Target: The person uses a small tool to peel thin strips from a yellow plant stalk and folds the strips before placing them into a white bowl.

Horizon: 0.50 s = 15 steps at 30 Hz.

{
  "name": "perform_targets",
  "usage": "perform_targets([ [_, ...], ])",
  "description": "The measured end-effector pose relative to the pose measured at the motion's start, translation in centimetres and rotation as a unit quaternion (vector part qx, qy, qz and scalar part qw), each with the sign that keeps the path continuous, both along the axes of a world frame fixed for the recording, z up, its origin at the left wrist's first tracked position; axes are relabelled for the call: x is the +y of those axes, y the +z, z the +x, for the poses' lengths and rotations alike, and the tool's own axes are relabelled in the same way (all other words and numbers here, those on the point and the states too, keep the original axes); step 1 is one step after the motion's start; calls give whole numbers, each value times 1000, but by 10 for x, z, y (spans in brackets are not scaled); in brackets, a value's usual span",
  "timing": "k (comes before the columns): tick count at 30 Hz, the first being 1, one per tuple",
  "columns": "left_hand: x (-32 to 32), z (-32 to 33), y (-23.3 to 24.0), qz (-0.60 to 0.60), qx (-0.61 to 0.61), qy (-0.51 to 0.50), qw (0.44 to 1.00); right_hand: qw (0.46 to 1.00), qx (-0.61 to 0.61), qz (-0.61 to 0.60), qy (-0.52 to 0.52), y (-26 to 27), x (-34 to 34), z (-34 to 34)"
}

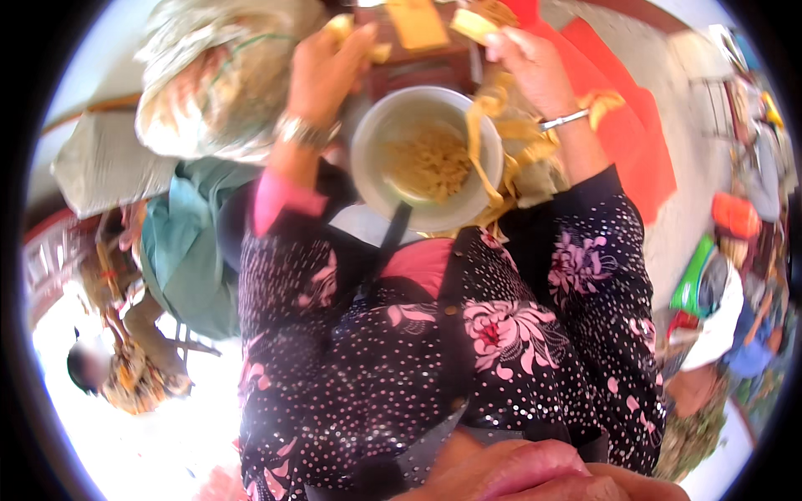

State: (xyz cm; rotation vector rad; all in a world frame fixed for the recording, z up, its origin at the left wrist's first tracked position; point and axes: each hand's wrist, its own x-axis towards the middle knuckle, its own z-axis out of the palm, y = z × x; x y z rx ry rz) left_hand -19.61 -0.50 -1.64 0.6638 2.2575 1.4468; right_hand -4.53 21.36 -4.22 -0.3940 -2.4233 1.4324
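Observation:
Near the top of the view, my left hand (326, 69) is closed on a small yellow piece (339, 26), whose kind I cannot tell. My right hand (532, 69) pinches a pale yellow block-like piece (473, 25) beside a brown one. Below and between both hands stands a white bowl (365, 141) with light-brown, crumpled pieces (432, 163) in it. Yellow strips (479, 134) hang over the bowl's right rim and lie in a tangle beside it. A flat yellow piece (418, 25) rests on a dark red wooden surface (401, 59) beyond the bowl.
A large translucent bag (219, 81) stands at the upper left, above a teal cloth (188, 250). Red sheets (601, 106) lie at the right. Another person (91, 366) is at the lower left. An orange-red container (735, 216) and a green bag (694, 278) are at the far right.

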Motion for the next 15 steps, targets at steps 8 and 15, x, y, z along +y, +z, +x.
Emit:
perform_targets([
  [8, -47, 88, -79, -51, -287, -112, 950, 997, -7, 11, 81, 28, -89, 48],
  [15, -19, 137, -43, 49, -578, 22, 814, 979, 71, -33, 187, 11, -164, 82],
])
